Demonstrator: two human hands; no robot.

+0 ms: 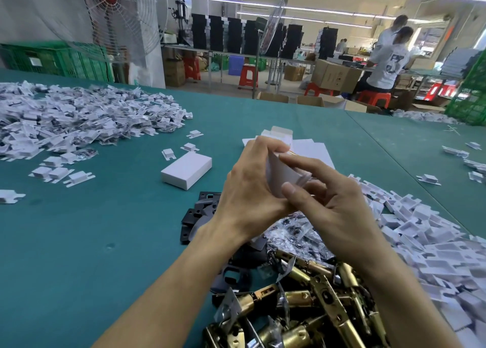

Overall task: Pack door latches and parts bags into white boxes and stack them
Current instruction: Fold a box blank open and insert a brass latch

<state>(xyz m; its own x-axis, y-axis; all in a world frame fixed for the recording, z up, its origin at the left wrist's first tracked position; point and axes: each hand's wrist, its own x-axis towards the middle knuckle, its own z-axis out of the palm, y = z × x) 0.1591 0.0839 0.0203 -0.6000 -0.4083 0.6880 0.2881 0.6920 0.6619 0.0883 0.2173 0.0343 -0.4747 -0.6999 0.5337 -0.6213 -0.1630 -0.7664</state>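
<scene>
between left hand (249,187) and right hand (339,211), white box (285,175) slants down-right.

Centre: box (286,175) mostly hidden by gripping fingers of left hand (249,187) and right hand (334,205); contents unseen.
12 o'clock of hands: sheets (313,150), near edge covered.
6 to 7 o'clock of hands: bags (294,232) and plates (200,211) partly under wrists.
6 o'clock: latches (310,308) cut by bottom edge.
9 o'clock: insert pile (65,119) blurred, cut by left edge.
4 o'clock: second pile (434,250) cut by right edge.
11 o'clock: fan (115,14), top cut off.
</scene>
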